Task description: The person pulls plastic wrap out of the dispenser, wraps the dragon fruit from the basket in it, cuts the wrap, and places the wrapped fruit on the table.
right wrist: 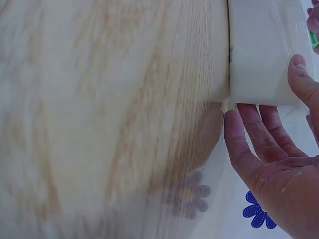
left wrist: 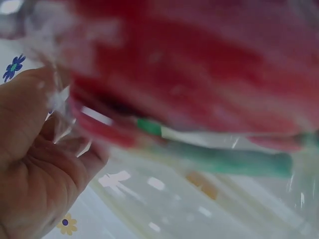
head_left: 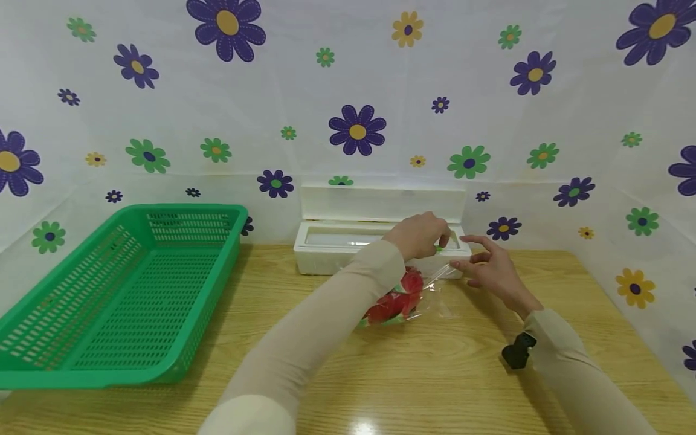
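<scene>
A long white box (head_left: 337,261) stands against the cloth with its lid raised. Reaching across it, my left hand (head_left: 415,234) has bent fingers and pinches a small green piece (head_left: 439,248) at the front rim, near the right end. Clear plastic film (head_left: 435,296) spreads in front of the box. Beneath my left wrist lies a red and green item (head_left: 393,304) covered by that film, close and blurred in the left wrist view. My right hand (head_left: 492,272) rests its fingertips against the box's right end, thumb (right wrist: 298,67) along the front.
On the left stands a large green plastic basket (head_left: 190,326) with slatted walls. The wood-grain table (head_left: 391,374) runs up to a white flower-print cloth (head_left: 348,72) at the back and side. A black device (head_left: 518,350) is strapped to my right wrist.
</scene>
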A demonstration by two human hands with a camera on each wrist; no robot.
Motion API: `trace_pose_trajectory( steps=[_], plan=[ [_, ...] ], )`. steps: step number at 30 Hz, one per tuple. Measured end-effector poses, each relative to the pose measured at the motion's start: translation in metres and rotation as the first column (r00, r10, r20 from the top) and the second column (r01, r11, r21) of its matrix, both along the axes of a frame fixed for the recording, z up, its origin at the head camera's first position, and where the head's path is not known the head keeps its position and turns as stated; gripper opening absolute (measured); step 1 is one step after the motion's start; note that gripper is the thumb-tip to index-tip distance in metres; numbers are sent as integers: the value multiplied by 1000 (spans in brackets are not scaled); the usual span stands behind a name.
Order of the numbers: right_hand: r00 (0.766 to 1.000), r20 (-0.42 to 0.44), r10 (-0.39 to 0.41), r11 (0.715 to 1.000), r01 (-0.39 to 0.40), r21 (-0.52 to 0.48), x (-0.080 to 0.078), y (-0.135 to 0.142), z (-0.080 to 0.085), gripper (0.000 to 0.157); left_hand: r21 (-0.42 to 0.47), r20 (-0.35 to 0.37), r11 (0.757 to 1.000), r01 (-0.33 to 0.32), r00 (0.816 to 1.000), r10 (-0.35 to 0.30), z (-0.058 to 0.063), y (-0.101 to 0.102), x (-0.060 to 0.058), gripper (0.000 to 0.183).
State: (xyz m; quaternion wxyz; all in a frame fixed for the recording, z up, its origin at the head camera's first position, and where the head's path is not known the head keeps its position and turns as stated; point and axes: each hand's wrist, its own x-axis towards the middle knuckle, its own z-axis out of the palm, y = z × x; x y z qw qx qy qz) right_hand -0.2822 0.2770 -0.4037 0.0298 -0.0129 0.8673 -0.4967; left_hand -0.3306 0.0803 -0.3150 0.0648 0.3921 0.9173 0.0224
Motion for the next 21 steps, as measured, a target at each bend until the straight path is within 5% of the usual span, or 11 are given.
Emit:
trace_pose_trajectory(
  steps=[21],
  plan=[
    [1000, 13, -5, 1000, 5, 8, 0, -1, 2, 71, 14, 13, 1000, -5, 1000, 5, -2, -10, -3, 22]
  ],
)
